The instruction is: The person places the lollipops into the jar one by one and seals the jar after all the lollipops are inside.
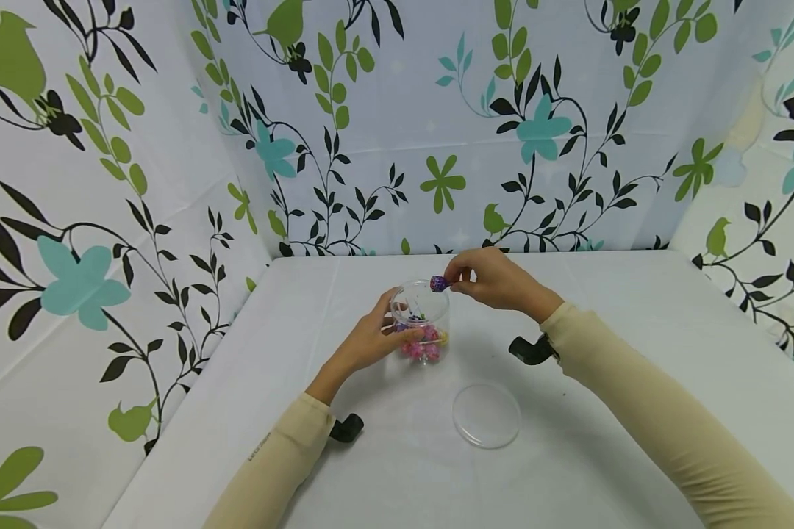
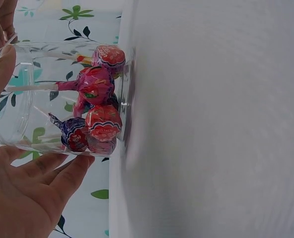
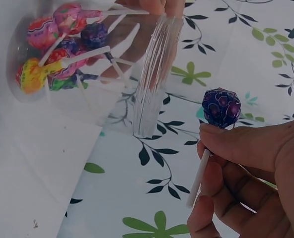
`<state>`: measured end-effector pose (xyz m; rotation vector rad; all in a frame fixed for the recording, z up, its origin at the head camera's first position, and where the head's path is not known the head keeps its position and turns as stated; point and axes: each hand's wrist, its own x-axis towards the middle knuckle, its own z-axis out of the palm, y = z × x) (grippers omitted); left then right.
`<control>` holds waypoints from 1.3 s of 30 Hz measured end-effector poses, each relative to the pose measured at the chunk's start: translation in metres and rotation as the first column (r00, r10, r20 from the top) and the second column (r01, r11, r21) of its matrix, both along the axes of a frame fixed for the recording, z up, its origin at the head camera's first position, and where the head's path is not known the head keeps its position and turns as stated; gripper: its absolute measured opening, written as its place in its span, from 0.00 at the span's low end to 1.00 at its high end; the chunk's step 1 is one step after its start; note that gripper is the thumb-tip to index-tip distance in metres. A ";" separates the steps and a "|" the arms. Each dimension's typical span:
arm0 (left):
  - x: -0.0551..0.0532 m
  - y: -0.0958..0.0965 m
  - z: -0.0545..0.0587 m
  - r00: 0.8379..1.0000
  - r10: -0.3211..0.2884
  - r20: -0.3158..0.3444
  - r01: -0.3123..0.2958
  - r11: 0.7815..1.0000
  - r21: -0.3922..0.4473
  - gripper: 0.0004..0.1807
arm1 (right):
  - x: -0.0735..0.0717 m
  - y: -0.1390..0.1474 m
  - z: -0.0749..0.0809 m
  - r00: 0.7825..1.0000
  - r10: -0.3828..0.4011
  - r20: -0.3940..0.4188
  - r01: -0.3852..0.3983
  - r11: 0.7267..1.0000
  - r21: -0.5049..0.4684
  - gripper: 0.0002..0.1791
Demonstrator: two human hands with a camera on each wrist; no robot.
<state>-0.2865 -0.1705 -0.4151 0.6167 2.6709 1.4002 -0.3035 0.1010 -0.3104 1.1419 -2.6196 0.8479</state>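
A clear round jar stands upright on the white table, with several wrapped lollipops in pink, red, yellow and purple lying in its bottom. My left hand grips the jar from its left side, thumb across the front and fingers round the back. At the jar's right rim, my right hand pinches a purple-wrapped lollipop just below its head. Its white stick points down past the fingers in the right wrist view. Several lollipop sticks inside the jar point toward its open mouth.
A clear round lid lies flat on the white table, in front of the jar and to its right. Patterned cloth with leaves, birds and flowers hangs behind the table and along both sides.
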 end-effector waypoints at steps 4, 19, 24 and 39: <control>0.001 0.001 0.000 1.000 -0.018 0.015 0.018 1.000 0.017 0.53 | 0.001 -0.007 -0.001 0.999 0.032 -0.019 -0.033 0.999 -0.011 0.07; 0.001 0.004 0.002 0.998 -0.059 0.013 0.058 0.998 0.039 0.53 | 0.002 -0.025 0.000 0.993 0.114 -0.036 -0.113 0.993 0.027 0.07; 0.001 0.004 0.001 0.998 -0.063 0.010 0.063 0.997 0.035 0.53 | 0.000 -0.028 -0.004 0.991 0.136 -0.018 -0.135 0.990 0.039 0.07; 0.003 0.003 0.000 0.998 -0.056 0.010 0.056 0.998 0.030 0.50 | 0.001 -0.014 -0.011 0.996 0.053 -0.073 -0.052 0.999 0.012 0.10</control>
